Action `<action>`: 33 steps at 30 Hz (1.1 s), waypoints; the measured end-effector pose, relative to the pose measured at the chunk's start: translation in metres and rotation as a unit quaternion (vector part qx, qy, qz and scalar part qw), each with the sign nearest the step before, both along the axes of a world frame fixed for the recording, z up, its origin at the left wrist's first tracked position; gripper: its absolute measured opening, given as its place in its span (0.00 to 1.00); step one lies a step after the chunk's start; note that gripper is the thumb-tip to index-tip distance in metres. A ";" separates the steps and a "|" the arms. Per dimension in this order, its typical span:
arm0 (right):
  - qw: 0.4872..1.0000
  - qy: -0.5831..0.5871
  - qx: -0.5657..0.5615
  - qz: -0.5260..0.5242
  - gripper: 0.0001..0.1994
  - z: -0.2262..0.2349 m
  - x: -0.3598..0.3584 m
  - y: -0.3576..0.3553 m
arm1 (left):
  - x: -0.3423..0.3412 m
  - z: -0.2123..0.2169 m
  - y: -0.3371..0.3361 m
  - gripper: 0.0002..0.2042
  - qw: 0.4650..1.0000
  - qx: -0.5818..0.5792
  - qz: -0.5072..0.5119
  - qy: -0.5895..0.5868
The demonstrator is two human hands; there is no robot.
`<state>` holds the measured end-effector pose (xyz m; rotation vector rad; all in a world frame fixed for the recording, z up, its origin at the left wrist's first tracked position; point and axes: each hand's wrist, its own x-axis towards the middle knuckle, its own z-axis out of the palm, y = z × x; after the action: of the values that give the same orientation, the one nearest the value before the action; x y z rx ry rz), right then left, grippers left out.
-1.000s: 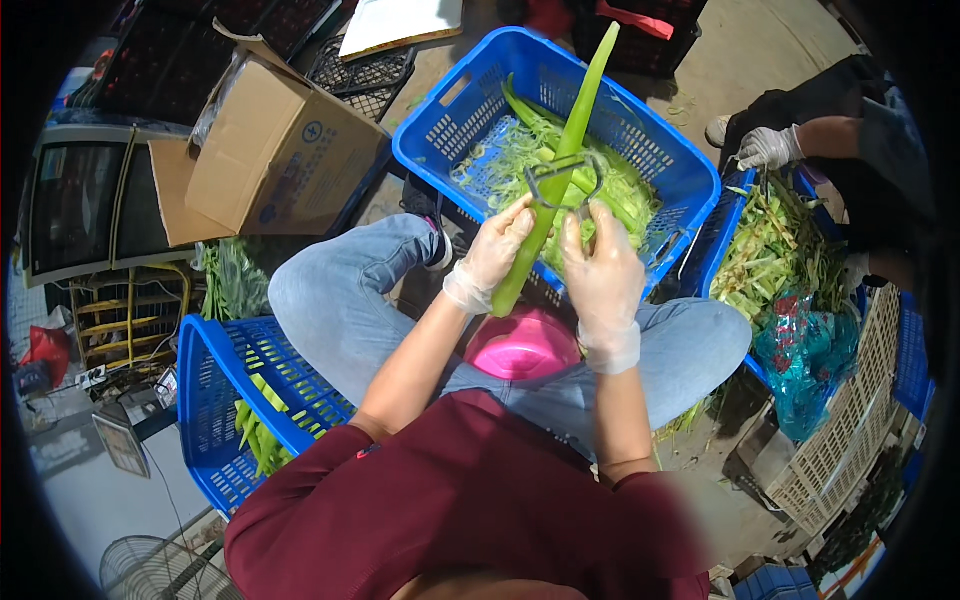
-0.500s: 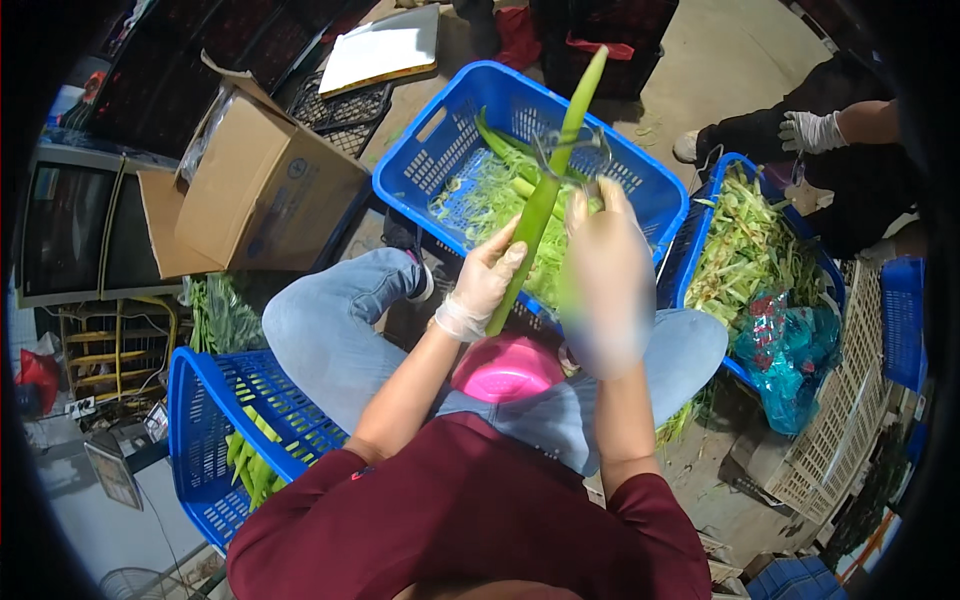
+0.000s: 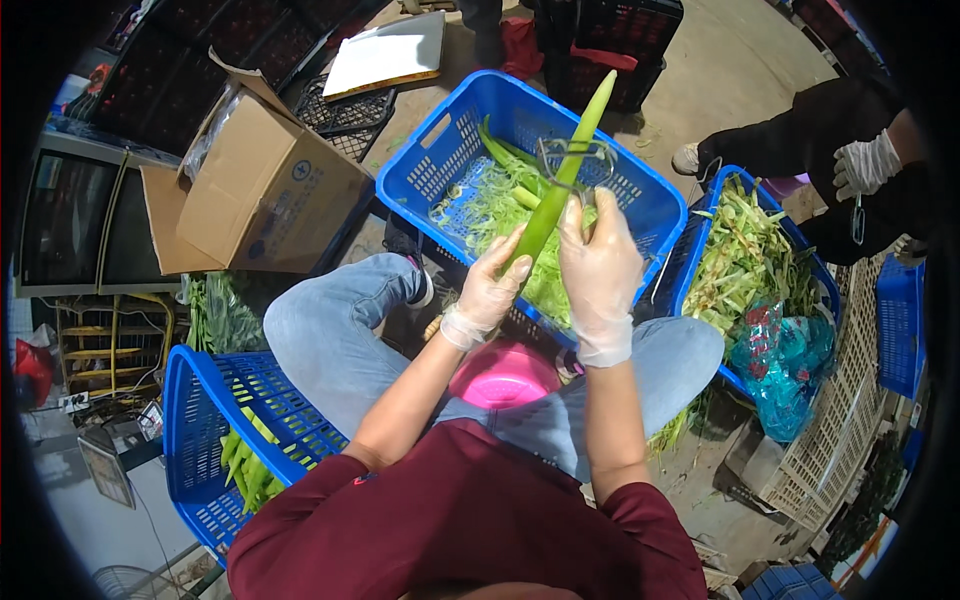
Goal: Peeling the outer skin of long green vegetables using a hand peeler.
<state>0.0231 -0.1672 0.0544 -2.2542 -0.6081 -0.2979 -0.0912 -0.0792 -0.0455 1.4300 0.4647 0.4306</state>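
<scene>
A long green celtuce stem [image 3: 547,222] slants up and away over a blue basket [image 3: 402,182]. My left hand [image 3: 487,298], in a clear glove, is closed around its lower end. My right hand [image 3: 603,268], gloved too, grips a metal peeler [image 3: 602,160] whose wire-like frame lies across the stem's upper half. Whether the blade touches the stem I cannot tell. Below them, pale green peelings [image 3: 470,216] and several stems fill part of the basket. A pink bowl [image 3: 505,376] sits between my legs.
A blue crate [image 3: 190,430] with peeled stems stands at my left, near a cardboard box [image 3: 270,190]. Peel scraps [image 3: 745,245] and a teal plastic bag [image 3: 785,360] fill another basket at right. Beside it, a co-worker's gloved hand [image 3: 868,165] holds a metal tool.
The stem tips farther right, and its lower end no longer shows below my left hand. My right hand, blurred before, is now sharp. The co-worker's hand has shifted right and nearer.
</scene>
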 end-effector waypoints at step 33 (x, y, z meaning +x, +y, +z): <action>0.966 0.255 -0.026 0.018 0.20 -0.038 0.023 -0.045 | 0.007 0.029 0.012 0.27 0.977 -0.044 0.188 0.086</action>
<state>0.0463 -0.2125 0.0167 -2.2398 -0.3810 0.3172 -0.0841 -0.0668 -0.0165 1.2990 0.8921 0.5831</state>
